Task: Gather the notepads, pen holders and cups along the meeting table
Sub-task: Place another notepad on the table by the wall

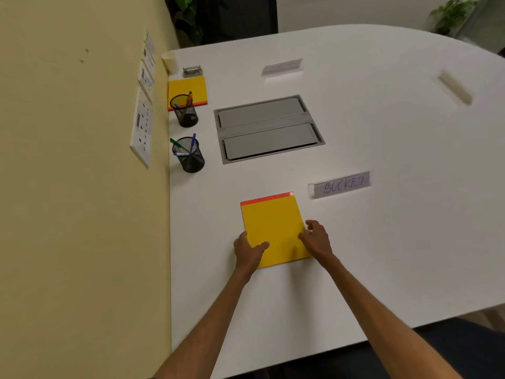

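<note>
A yellow notepad (273,222) with a red top strip lies on the white table (382,242) in front of me. My left hand (248,251) grips its near left edge, thumb on top. My right hand (317,239) grips its right edge with curled fingers. A second yellow notepad (187,87) lies at the far left by the wall. Two black mesh pen holders with pens stand along the wall, one (185,110) touching that far notepad and one (189,155) nearer. A pale cup (170,61) stands in the far left corner.
A yellow wall (82,187) with socket plates (142,129) bounds the table's left side. A grey cable hatch (269,128) is set in the table. A name card reading "SOCKET" (341,185) stands right of the near notepad; two more cards (282,67) (455,87) stand farther off. A metal clip (192,70) lies near the cup.
</note>
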